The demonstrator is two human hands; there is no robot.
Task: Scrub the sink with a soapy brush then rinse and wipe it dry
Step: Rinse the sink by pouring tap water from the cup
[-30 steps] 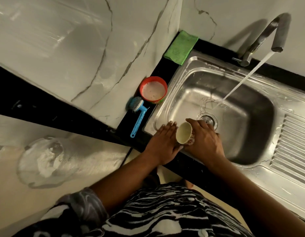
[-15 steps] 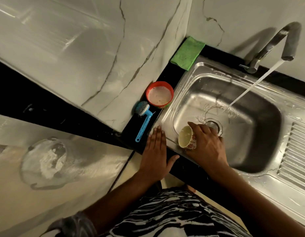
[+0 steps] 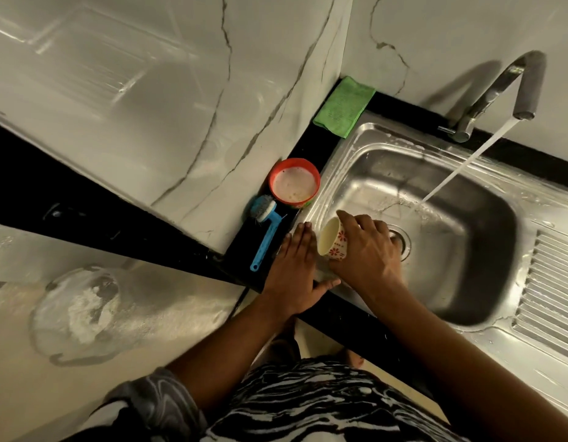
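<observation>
The steel sink (image 3: 486, 282) has water streaming into its basin from the running faucet (image 3: 512, 87). My right hand (image 3: 368, 250) grips a small cream cup (image 3: 332, 240) with red flowers, tipped on its side over the sink's left rim with its mouth facing left. Flat on that rim beside the cup lies my left hand (image 3: 295, 272), fingers together and holding nothing. On the black counter to the left lie a blue scrub brush (image 3: 265, 232) and a red bowl (image 3: 294, 183) of soapy water. A green cloth (image 3: 343, 106) sits at the back corner.
A ribbed drainboard (image 3: 550, 291) runs along the sink's right side. White marble walls (image 3: 149, 106) close in behind and to the left of the narrow black counter strip (image 3: 241, 256). A round pale stain (image 3: 82, 311) marks the lower surface at the left.
My left hand has slid from next to the cup onto the sink's left rim and flattened. The right hand has kept the cup tilted and shifted it slightly toward the rim.
</observation>
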